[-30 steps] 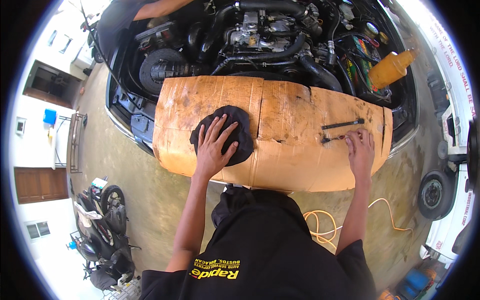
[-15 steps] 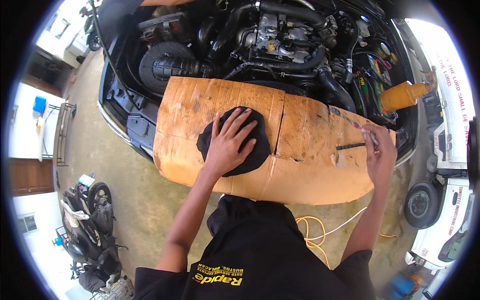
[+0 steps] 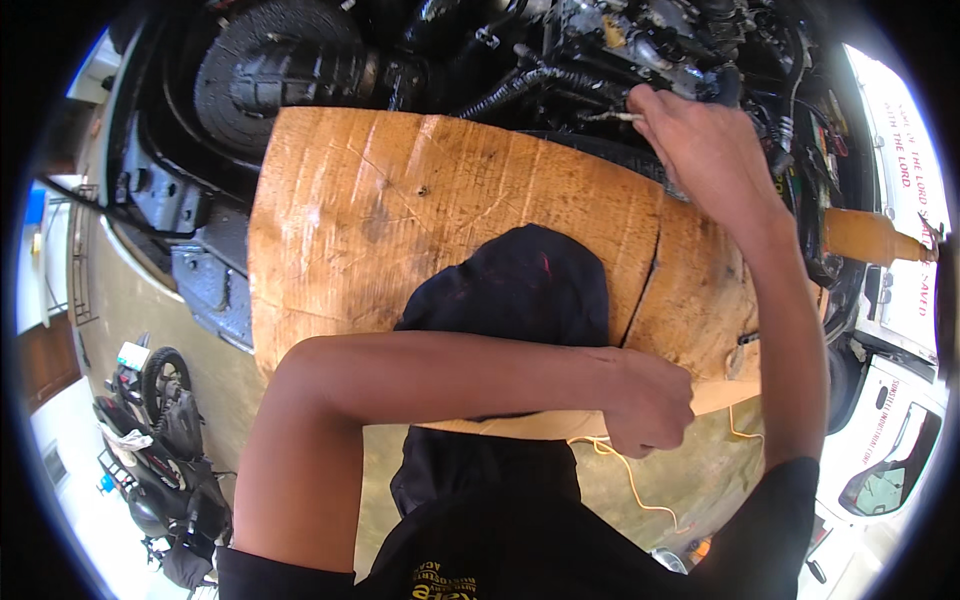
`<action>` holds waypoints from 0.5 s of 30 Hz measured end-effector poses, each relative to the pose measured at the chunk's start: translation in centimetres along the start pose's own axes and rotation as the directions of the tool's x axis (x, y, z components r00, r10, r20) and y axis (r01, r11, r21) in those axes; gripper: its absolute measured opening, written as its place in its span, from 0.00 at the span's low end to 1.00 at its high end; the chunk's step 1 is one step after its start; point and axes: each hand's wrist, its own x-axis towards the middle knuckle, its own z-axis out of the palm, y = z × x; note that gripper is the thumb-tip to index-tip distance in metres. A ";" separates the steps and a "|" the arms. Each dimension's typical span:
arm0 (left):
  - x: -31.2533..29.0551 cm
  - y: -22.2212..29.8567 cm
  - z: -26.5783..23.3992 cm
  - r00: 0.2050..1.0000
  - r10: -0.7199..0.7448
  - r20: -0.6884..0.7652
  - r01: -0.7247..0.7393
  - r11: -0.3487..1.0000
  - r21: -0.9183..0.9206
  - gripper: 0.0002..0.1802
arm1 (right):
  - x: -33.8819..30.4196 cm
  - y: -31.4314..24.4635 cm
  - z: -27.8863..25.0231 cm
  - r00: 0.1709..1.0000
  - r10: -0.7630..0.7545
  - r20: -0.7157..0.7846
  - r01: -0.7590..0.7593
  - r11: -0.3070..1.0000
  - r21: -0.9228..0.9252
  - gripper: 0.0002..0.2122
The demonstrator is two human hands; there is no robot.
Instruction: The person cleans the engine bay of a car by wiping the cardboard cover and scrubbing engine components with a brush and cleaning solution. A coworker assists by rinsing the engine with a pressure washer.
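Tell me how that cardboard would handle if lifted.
The cardboard would probably feel light for its spread. It may bend at the dark line running across it; the black cloth lying on it could slide off.

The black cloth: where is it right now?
In the head view, the black cloth lies near the middle, on the cardboard, with the person's left forearm crossing in front of its lower part.

Vehicle repair workshop: exposed black-and-silver metal engine (image 3: 655, 45), parked black two-wheeled motorcycle (image 3: 165, 460), white-bodied vehicle (image 3: 862, 430) alongside, smooth greenish-brown concrete floor (image 3: 225, 400).
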 end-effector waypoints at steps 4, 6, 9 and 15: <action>-0.5 -0.1 1.3 0.994 0.094 -0.061 -0.101 0.987 -0.124 0.11 | 1.2 0.0 1.4 0.993 -0.027 0.112 0.051 0.974 -0.223 0.10; -1.1 -0.3 2.1 0.968 0.119 -0.223 -0.146 0.984 -0.107 0.10 | 2.4 -0.2 1.9 0.992 -0.080 0.096 0.103 0.958 -0.268 0.10; -1.1 -0.5 2.6 0.971 0.112 -0.214 -0.146 0.977 -0.154 0.08 | 4.4 -1.5 1.9 0.989 -0.083 0.125 0.109 0.970 -0.217 0.09; -0.9 -0.4 2.0 0.986 0.102 -0.133 -0.121 0.983 -0.141 0.06 | 3.8 -3.0 1.4 0.998 0.064 -0.002 -0.064 0.997 -0.035 0.08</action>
